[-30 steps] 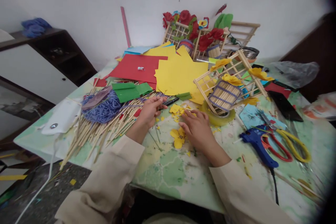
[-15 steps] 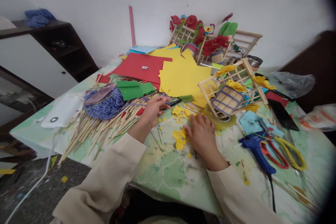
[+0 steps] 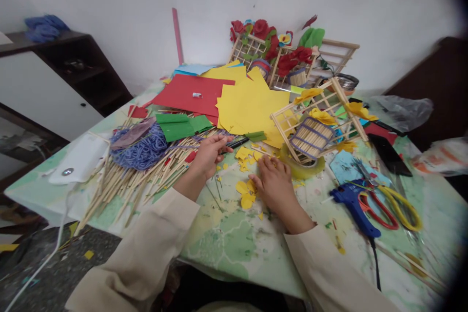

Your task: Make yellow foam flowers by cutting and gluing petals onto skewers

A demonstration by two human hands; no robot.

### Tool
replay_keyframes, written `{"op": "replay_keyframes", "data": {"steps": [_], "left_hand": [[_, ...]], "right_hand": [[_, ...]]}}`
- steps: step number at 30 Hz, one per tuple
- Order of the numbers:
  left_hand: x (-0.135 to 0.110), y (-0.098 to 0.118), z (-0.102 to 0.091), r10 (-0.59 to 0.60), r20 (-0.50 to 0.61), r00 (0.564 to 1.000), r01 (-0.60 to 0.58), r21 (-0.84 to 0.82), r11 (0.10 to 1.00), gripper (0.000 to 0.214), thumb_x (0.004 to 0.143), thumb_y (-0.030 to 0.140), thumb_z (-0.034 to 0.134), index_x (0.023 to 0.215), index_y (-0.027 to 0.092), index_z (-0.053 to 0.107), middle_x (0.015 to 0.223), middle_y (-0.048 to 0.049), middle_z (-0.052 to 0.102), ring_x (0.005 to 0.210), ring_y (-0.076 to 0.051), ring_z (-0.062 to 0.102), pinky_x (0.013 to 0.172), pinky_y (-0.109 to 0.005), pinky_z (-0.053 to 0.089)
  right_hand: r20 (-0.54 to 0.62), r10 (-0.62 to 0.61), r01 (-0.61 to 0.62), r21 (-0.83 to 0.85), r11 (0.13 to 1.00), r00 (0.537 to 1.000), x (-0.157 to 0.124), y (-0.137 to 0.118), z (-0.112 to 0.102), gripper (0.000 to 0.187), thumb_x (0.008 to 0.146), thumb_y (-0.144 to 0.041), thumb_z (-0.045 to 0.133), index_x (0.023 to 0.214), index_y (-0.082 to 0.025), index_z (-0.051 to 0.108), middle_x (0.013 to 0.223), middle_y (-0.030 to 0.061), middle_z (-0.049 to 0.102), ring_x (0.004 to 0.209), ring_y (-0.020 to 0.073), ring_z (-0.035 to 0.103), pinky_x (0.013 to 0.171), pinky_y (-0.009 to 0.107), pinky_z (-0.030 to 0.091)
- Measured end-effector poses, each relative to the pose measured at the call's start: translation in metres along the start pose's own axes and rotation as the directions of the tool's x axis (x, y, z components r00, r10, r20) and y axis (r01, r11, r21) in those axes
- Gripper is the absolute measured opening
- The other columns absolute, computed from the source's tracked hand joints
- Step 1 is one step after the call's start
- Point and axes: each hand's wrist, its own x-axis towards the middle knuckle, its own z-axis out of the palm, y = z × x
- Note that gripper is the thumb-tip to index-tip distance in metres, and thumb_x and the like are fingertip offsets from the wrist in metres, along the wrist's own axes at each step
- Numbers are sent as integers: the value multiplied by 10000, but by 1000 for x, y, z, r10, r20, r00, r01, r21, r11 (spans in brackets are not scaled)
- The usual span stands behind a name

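Note:
My left hand [image 3: 209,155] rests on the table beside a heap of thin wooden sticks [image 3: 135,183], its fingers curled near a black pen [image 3: 237,143]. What its fingertips pinch, if anything, I cannot make out. My right hand [image 3: 275,185] lies palm down, fingers bent over small yellow paper petals [image 3: 246,194] scattered on the green patterned tablecloth [image 3: 234,239]. A roll of clear tape [image 3: 302,168] sits just right of that hand.
Yellow [image 3: 252,105], red [image 3: 190,93] and green [image 3: 179,126] paper sheets lie behind the hands. Purple cord [image 3: 141,148] tops the sticks. A stick lattice with yellow flowers [image 3: 320,117], a blue glue gun [image 3: 353,202], red and yellow scissors [image 3: 395,204] and a black phone [image 3: 389,155] lie right.
My right hand has drawn back slightly toward me over the yellow petals, fingers more bent. My left hand stays by the pen. The view shifted a little.

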Motion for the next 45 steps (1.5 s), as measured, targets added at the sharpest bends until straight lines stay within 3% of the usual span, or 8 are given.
{"op": "replay_keyframes", "data": {"steps": [8, 15, 20, 23, 30, 37, 40, 45], "left_hand": [[-2, 1, 2, -4, -18, 1000, 4, 7, 1000, 95, 714, 198, 636, 750, 127, 584, 1065, -93, 644, 541, -32, 571, 323, -115, 193], [0, 1, 0, -2, -14, 1000, 2, 2, 1000, 109, 706, 206, 646, 752, 128, 586, 1055, -101, 651, 550, -45, 575, 326, -115, 196], [-2, 4, 3, -17, -20, 1000, 17, 17, 1000, 98, 707, 190, 636, 759, 123, 588, 1069, -113, 645, 544, -44, 567, 321, -116, 189], [-3, 5, 4, -13, -33, 999, 14, 18, 1000, 93, 711, 196, 632, 751, 123, 590, 1062, -104, 644, 543, -40, 565, 320, -115, 189], [-4, 5, 3, 3, -4, 1000, -3, 21, 1000, 123, 692, 223, 670, 722, 135, 588, 887, -58, 666, 536, -38, 551, 326, -114, 203], [-3, -1, 3, -22, 35, 999, 20, 42, 999, 120, 688, 210, 661, 735, 120, 597, 769, -38, 633, 510, -36, 521, 327, -105, 211], [-1, -3, 2, -14, 49, 999, 11, 54, 998, 106, 690, 199, 650, 730, 114, 601, 764, -44, 633, 503, -35, 514, 326, -105, 209], [-3, -4, 4, -14, 38, 999, 11, 69, 998, 60, 716, 169, 611, 733, 112, 603, 753, -42, 632, 493, -31, 508, 323, -105, 207]], "right_hand": [[12, -157, 155, 121, 981, 988, -6, -12, -15, 400, 907, -481, 380, 1106, -205, 591, 1200, 77, 610, 1152, 260, 441, 995, 435, 229], [-63, 42, -39, 40, 998, 997, -13, 2, -20, 285, 895, -306, 413, 1022, -167, 626, 1102, 114, 636, 1076, 284, 472, 884, 423, 310], [33, -7, 5, 35, 999, 999, -16, 3, -19, 271, 880, -282, 435, 1045, -185, 627, 1215, 99, 593, 1092, 277, 476, 874, 419, 337], [-13, 21, -20, 44, 999, 1000, -14, 11, -21, 325, 875, -245, 420, 1141, -182, 595, 1301, 95, 543, 1119, 293, 454, 877, 438, 344], [-112, 61, -48, 117, 992, 992, -36, 50, -34, 434, 787, -34, 326, 1059, -128, 650, 1006, 88, 676, 942, 231, 517, 830, 360, 423], [4, 101, -101, 78, 992, 995, -59, 42, -32, 466, 829, -64, 355, 1257, -115, 534, 1248, 103, 591, 1090, 257, 482, 897, 376, 385], [95, 98, -101, 34, 994, 991, -53, 35, -27, 475, 840, -84, 375, 1277, -197, 524, 1362, 75, 498, 1165, 280, 429, 901, 409, 355], [82, 165, -167, 19, 986, 983, -54, 34, -27, 436, 843, -118, 404, 1234, -228, 561, 1323, 85, 522, 1138, 278, 421, 867, 394, 343]]}}
